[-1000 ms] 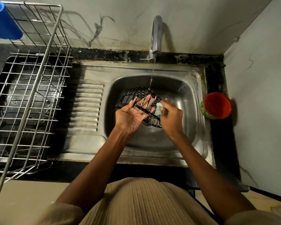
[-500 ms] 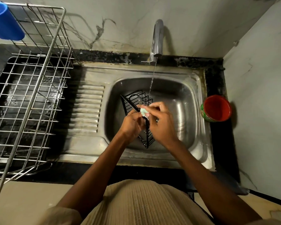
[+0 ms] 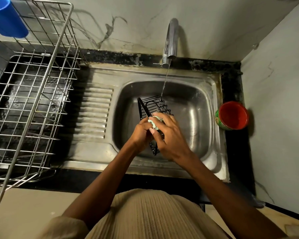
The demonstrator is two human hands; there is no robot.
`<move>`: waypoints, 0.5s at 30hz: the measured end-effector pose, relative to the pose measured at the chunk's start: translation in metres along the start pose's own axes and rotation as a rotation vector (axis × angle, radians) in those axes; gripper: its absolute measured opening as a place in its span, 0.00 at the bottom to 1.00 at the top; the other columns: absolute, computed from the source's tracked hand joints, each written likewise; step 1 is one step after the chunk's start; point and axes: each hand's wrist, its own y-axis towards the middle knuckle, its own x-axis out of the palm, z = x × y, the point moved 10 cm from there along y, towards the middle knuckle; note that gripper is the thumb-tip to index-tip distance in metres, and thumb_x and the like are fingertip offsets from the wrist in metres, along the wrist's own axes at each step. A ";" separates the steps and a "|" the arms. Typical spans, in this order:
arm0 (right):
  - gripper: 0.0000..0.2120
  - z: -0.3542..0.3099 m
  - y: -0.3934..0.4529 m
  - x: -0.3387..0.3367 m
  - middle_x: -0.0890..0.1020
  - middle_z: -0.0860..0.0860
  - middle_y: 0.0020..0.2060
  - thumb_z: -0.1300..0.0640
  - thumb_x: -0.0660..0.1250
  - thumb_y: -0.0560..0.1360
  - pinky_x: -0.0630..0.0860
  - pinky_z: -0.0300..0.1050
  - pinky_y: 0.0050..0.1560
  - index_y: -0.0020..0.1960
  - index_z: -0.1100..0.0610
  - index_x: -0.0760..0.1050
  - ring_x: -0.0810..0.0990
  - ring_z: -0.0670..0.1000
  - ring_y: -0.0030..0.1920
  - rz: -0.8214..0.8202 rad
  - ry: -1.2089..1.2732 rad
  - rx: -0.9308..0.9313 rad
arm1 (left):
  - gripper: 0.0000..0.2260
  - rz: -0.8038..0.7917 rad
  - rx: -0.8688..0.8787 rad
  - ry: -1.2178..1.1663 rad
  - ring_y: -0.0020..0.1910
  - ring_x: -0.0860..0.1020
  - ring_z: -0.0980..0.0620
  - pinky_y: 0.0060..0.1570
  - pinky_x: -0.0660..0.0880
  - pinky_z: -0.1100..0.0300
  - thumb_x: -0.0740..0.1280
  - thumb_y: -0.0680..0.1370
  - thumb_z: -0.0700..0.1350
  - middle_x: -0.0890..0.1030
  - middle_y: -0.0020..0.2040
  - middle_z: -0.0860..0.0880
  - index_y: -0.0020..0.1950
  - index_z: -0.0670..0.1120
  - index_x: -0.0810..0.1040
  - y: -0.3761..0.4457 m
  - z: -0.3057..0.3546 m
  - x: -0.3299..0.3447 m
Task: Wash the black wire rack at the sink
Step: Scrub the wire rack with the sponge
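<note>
Since 1 second ago, both hands (image 3: 160, 133) turned the black wire rack (image 3: 154, 106) upright, gripping it; middle hidden.

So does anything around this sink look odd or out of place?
Only wear: the dark counter strip behind the sink is patchy and stained, and the sealant at the sink's right edge looks grimy. Nothing looks spilled or toppled.

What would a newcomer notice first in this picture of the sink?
First, the two hands meeting over the middle of the steel sink: the left hand holds the black wire rack on edge, and the right hand presses a pale green scrubber to it. A thin stream from the tap falls on the rack. A red cup stands at the right.
</note>
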 end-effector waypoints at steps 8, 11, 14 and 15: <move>0.10 0.032 0.018 -0.003 0.78 0.50 0.49 0.60 0.74 0.74 0.75 0.38 0.51 0.56 0.56 0.85 0.77 0.47 0.50 -0.076 0.267 0.014 | 0.08 -0.051 -0.072 0.164 0.41 0.77 0.45 0.38 0.72 0.57 0.67 0.68 0.33 0.82 0.39 0.46 0.47 0.38 0.76 -0.004 -0.017 -0.002; 0.09 0.029 0.035 0.001 0.76 0.50 0.47 0.61 0.73 0.75 0.75 0.40 0.50 0.54 0.55 0.85 0.76 0.48 0.49 -0.074 0.145 -0.042 | 0.09 -0.102 -0.087 0.329 0.44 0.78 0.39 0.38 0.78 0.60 0.61 0.71 0.27 0.82 0.41 0.41 0.49 0.31 0.76 -0.008 -0.026 0.002; 0.10 0.044 0.060 -0.002 0.75 0.50 0.47 0.64 0.71 0.76 0.78 0.48 0.50 0.55 0.56 0.85 0.75 0.49 0.49 0.018 0.082 0.024 | 0.19 -0.185 -0.090 0.410 0.50 0.84 0.47 0.45 0.81 0.54 0.62 0.68 0.30 0.85 0.48 0.45 0.59 0.25 0.73 -0.013 -0.035 0.012; 0.10 0.048 0.067 -0.003 0.75 0.50 0.47 0.65 0.71 0.76 0.78 0.48 0.50 0.56 0.57 0.84 0.75 0.49 0.49 0.035 0.078 0.049 | 0.20 -0.187 -0.099 0.419 0.50 0.85 0.50 0.46 0.81 0.56 0.61 0.69 0.29 0.86 0.49 0.47 0.60 0.25 0.72 -0.014 -0.035 0.011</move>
